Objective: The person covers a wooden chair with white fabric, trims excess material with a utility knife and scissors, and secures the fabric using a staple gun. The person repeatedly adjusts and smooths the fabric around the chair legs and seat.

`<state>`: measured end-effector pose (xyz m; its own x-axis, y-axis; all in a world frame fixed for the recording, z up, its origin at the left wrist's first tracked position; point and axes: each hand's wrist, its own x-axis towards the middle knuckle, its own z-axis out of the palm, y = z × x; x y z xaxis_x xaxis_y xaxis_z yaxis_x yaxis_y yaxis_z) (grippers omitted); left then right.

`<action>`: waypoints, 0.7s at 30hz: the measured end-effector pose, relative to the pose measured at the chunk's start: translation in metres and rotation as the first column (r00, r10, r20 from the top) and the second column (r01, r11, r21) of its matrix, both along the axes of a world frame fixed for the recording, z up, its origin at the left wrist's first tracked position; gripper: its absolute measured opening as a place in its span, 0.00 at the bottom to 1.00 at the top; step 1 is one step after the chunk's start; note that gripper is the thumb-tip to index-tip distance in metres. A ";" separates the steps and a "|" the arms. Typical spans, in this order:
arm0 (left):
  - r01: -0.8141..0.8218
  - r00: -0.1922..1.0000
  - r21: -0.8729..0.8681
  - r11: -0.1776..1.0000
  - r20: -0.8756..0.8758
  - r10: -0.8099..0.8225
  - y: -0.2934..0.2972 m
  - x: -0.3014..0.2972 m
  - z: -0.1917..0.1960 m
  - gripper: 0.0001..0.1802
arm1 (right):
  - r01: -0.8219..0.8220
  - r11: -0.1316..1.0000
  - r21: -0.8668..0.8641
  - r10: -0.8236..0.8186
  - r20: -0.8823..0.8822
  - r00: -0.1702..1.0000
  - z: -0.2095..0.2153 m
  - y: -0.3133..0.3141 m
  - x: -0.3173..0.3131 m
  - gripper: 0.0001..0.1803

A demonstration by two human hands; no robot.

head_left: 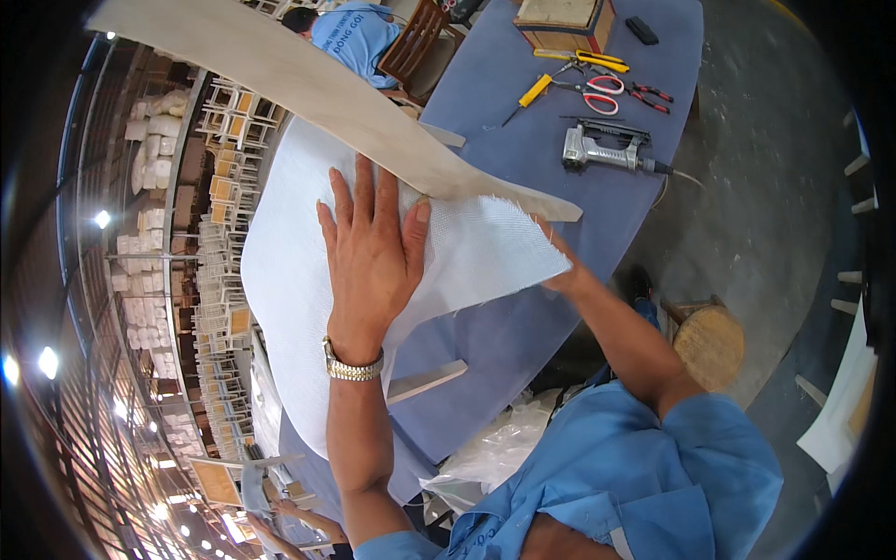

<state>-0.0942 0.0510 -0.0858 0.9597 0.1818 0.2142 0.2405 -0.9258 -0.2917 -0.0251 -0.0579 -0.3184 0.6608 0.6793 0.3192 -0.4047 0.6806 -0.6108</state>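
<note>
A chair frame with pale wooden parts lies on its side on the table, a long wooden leg [308, 89] slanting across the top of the view. White woven fabric [485, 247] covers its padded part, with a loose, frayed corner reaching to the right. My left hand [373, 247], a metal watch on its wrist, presses flat on the fabric with fingers stretched, the tips close under the leg. My right hand [562, 266] grips the loose corner and holds it out taut; most of its fingers are hidden behind the cloth. A shorter wooden leg [427, 381] shows below.
On the blue table [485, 93] lie a nail gun [602, 147] with a hose, red-handled scissors [602, 93], pliers [651, 97], a yellow-handled screwdriver [535, 91] and a wooden box [565, 23]. A round stool [709, 347] stands right. Another person [355, 42] sits beyond; stacked chairs fill the left.
</note>
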 end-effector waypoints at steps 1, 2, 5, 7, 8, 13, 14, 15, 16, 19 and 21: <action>-0.009 1.000 0.027 1.000 0.005 0.009 -0.006 -0.003 -0.001 0.35 | -0.194 0.974 0.114 0.214 -0.203 0.955 0.013 -0.017 0.010 0.30; -0.012 1.000 0.059 0.998 0.017 0.011 -0.010 -0.002 0.001 0.35 | -0.199 0.972 0.124 0.218 -0.173 0.960 0.029 -0.027 0.021 0.28; -0.010 1.000 0.074 0.997 0.001 0.010 -0.013 0.005 0.002 0.37 | 0.094 0.993 -0.067 -0.075 0.238 0.968 0.067 -0.046 0.039 0.22; -0.016 1.000 0.059 0.998 0.000 0.016 -0.012 0.004 0.000 0.35 | 0.202 0.932 -0.300 -0.076 0.384 0.920 0.093 -0.046 0.043 0.18; -0.020 1.000 0.054 0.998 0.002 0.020 -0.012 0.005 0.000 0.34 | 0.203 0.879 -0.431 -0.021 0.390 0.921 0.102 -0.042 0.043 0.16; -0.012 1.000 0.047 0.999 -0.013 0.013 -0.013 0.003 0.003 0.35 | 0.075 0.955 -0.288 -0.102 -0.081 0.992 0.075 0.007 -0.001 0.08; -0.009 1.000 0.044 0.999 -0.014 0.010 -0.011 0.001 0.002 0.35 | 0.060 0.966 -0.250 -0.105 -0.169 0.980 0.080 0.008 -0.011 0.06; 0.003 1.000 0.040 0.999 -0.014 -0.002 -0.009 0.001 0.001 0.36 | 0.013 0.972 -0.236 -0.072 -0.244 0.967 0.085 0.002 -0.012 0.04; 0.017 1.000 0.037 0.999 -0.013 -0.017 -0.007 0.002 0.000 0.38 | 0.135 0.962 -0.235 -0.174 -0.154 0.973 0.088 0.000 -0.010 0.05; 0.035 0.999 0.032 0.999 -0.010 -0.035 -0.006 0.002 0.000 0.39 | 0.436 0.877 -0.205 -0.408 0.166 0.898 0.091 -0.001 0.000 0.08; 0.045 0.999 0.035 0.998 -0.001 -0.045 -0.007 0.004 0.000 0.39 | 0.557 0.811 -0.181 -0.443 0.432 0.785 0.089 -0.004 0.005 0.11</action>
